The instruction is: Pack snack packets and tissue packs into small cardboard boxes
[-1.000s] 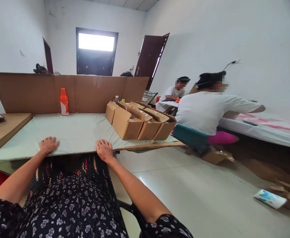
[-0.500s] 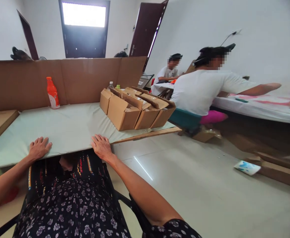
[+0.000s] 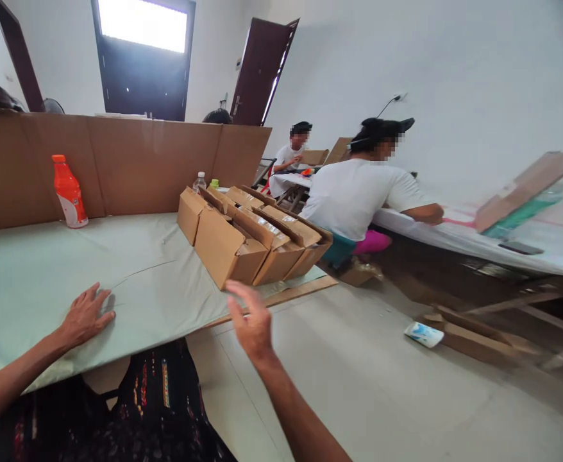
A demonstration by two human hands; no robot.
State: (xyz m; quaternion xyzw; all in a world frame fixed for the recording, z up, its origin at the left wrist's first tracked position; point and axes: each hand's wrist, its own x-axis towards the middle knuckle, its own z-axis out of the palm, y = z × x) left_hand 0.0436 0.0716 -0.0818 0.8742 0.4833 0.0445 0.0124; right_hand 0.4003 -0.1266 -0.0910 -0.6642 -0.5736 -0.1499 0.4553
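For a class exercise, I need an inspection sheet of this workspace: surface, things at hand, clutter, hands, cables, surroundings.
Surface: pale green cover, wrinkled; a thin dark line crosses it, whether crease or thread unclear.
Things at hand: cardboard boxes grouped toward the right end, some flaps raised.
Clutter: orange bottle before the cardboard screen; clear bottle behind the boxes.
Hands: left hand palm down on the cover, holding nothing; right hand blurred, near the closest box corner, contact unclear.
Cables: black cord plugged in at the right wall.
Surroundings: co-worker in a white shirt at another table; long carton on the floor.
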